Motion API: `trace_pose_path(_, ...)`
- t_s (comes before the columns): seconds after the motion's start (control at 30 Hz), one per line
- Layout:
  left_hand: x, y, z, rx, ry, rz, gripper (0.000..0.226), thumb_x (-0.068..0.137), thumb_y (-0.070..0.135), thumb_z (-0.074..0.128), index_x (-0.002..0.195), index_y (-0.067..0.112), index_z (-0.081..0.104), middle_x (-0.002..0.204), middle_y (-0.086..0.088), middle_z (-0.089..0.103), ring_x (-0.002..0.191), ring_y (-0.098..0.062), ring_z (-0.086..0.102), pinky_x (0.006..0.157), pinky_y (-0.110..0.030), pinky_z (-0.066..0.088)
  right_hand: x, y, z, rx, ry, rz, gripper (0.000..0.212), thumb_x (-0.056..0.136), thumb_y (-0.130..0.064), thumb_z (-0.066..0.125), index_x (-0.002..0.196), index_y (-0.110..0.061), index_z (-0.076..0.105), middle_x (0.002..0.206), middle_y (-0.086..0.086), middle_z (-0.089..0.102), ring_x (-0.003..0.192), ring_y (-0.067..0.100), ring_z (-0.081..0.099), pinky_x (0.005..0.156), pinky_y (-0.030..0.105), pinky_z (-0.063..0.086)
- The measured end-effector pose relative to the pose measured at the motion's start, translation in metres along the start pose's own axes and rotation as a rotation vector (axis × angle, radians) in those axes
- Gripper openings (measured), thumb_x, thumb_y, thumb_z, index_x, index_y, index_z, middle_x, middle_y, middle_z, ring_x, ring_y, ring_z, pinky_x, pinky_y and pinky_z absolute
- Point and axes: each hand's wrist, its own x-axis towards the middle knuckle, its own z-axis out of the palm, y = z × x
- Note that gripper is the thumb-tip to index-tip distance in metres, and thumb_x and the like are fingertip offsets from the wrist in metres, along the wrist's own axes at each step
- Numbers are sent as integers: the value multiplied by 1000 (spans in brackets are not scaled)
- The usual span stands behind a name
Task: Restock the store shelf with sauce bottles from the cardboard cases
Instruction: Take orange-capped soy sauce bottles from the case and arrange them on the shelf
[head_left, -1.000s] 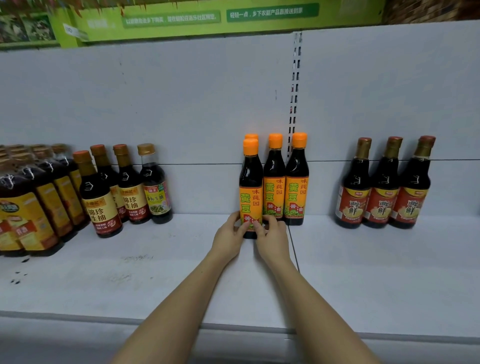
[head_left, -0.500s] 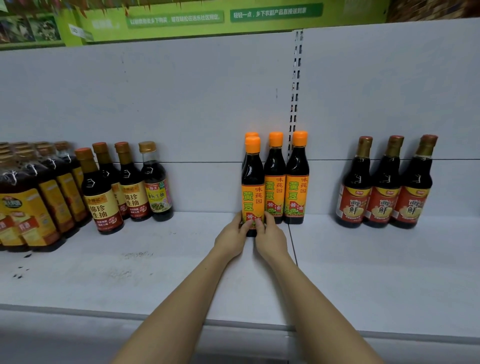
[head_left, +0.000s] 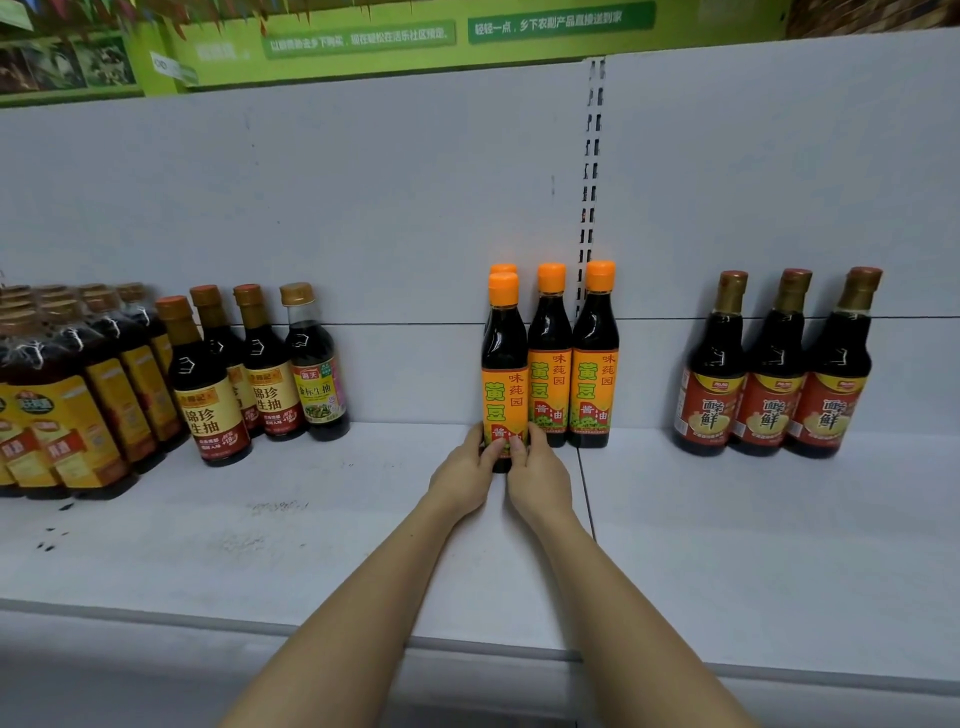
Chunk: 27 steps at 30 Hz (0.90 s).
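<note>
A dark sauce bottle (head_left: 503, 364) with an orange cap and an orange label stands upright on the white shelf (head_left: 363, 519), in front of another orange-capped bottle of which only the cap shows. My left hand (head_left: 465, 475) and my right hand (head_left: 537, 478) both grip its base, one on each side, with fingertips curled over the lower label. Two more bottles of the same kind (head_left: 571, 364) stand just to its right, against the back wall. No cardboard case is in view.
Several brown-capped soy sauce bottles (head_left: 208, 384) stand at the left, with larger yellow-labelled bottles (head_left: 47, 415) at the far left. Three red-labelled bottles (head_left: 774, 374) stand at the right. A slotted upright (head_left: 592, 171) divides the back wall.
Both hands have pushed the front orange-capped bottle slightly back toward the wall, closer to the row behind it. The grip has stayed the same.
</note>
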Motion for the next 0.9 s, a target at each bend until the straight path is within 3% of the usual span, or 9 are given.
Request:
trace_pose_path(0.1, -1, 0, -1, -56, 24, -7, 44, 105, 47, 41, 146, 33, 45, 137, 9, 61, 123, -13, 57, 104, -37, 46, 0, -1, 0, 16, 14, 0, 42, 110, -35, 37, 148, -20, 44, 139, 3, 58, 124, 26, 57, 94, 35, 44)
trace_pose_path(0.23, -9, 1, -4, -167, 90, 3, 36, 102, 34, 57, 137, 22, 58, 122, 8, 68, 108, -4, 60, 85, -11, 44, 1, -1, 0, 32, 63, 31, 36, 108, -35, 45, 136, -13, 48, 134, 7, 48, 109, 24, 58, 89, 35, 46)
trace_pose_path(0.33, -18, 1, -10, -208, 118, -43, 33, 99, 27, 63, 129, 15, 63, 118, 3, 70, 109, -10, 64, 90, -19, 48, -2, -2, -4, 55, 77, 78, 29, 105, -35, 52, 120, -10, 47, 122, 6, 45, 97, 22, 53, 83, 34, 43)
trace_pose_path(0.47, -38, 2, -24, -385, 139, -168, 25, 100, 21, 61, 123, 12, 63, 112, -10, 71, 98, -21, 66, 93, -34, 54, -12, -10, -13, 210, 55, 189, 22, 103, -30, 57, 108, -11, 48, 105, 3, 57, 98, 24, 59, 81, 34, 45)
trace_pose_path(0.57, -63, 8, -43, -585, 178, -233, 12, 101, 12, 56, 106, 3, 62, 93, -20, 69, 73, -25, 65, 70, -35, 56, -23, -23, -13, 224, -22, 299, 14, 101, -26, 57, 98, -15, 48, 101, 8, 63, 92, 29, 60, 79, 37, 48)
trace_pose_path(0.63, -82, 6, -62, -581, 192, -242, 14, 101, 9, 53, 94, 1, 61, 79, -21, 67, 57, -24, 61, 55, -30, 49, -39, -37, -8, 205, -82, 309, 9, 99, -20, 54, 93, -14, 54, 97, 12, 68, 76, 28, 61, 65, 35, 47)
trace_pose_path(0.73, -113, -2, -100, -514, 197, -274, 25, 104, 16, 49, 84, 5, 60, 68, -15, 67, 48, -18, 61, 47, -24, 44, -79, -71, 7, 308, -192, 321, 19, 99, -9, 52, 80, -10, 57, 73, 8, 60, 52, 18, 50, 47, 25, 35)
trace_pose_path(0.9, -176, -25, -166, -477, 277, -313, 32, 104, 19, 49, 75, 6, 55, 66, -13, 65, 43, -16, 56, 43, -24, 35, -146, -123, 59, 426, -304, 237, 27, 103, -15, 54, 77, -8, 54, 63, 7, 52, 51, 17, 45, 50, 27, 34)
